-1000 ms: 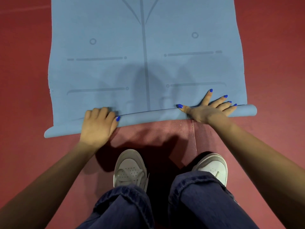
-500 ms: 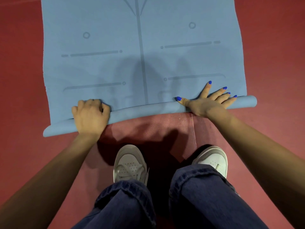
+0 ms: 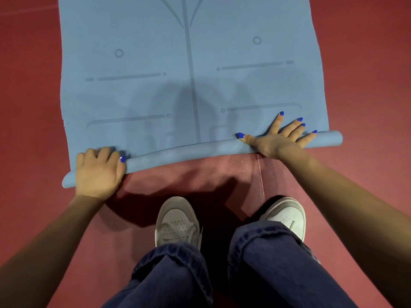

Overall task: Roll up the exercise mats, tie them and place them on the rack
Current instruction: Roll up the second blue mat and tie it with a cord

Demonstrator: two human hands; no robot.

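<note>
Down on the red floor [image 3: 26,107] lies a blue exercise mat [image 3: 155,63], spread flat away from the person, with its near end wound into a thin roll [image 3: 200,150] that runs from lower left to upper right across the head view. Printed lines, small circles and a centre stripe mark the flat part.

At the roll's left end the left hand [image 3: 97,172] sits on top, its fingers [image 3: 104,152] curled over the far side of the roll and the thumb lying along it, so it grips the roll. Near the right end the right hand [image 3: 278,138] presses down with the palm on the roll and its fingers [image 3: 295,125] straight and spread, their tips reaching onto the flat mat beyond; the thumb stretches out to the left along the seam. Blue polish shows on the nails.

Under the roll and toward the person lies a second, reddish mat [image 3: 200,174] with a fine grid texture. Two pale sneakers [image 3: 175,221] stand on it, just behind the roll, below dark blue jeans [image 3: 266,263]. Both bare forearms reach in from the lower corners.
</note>
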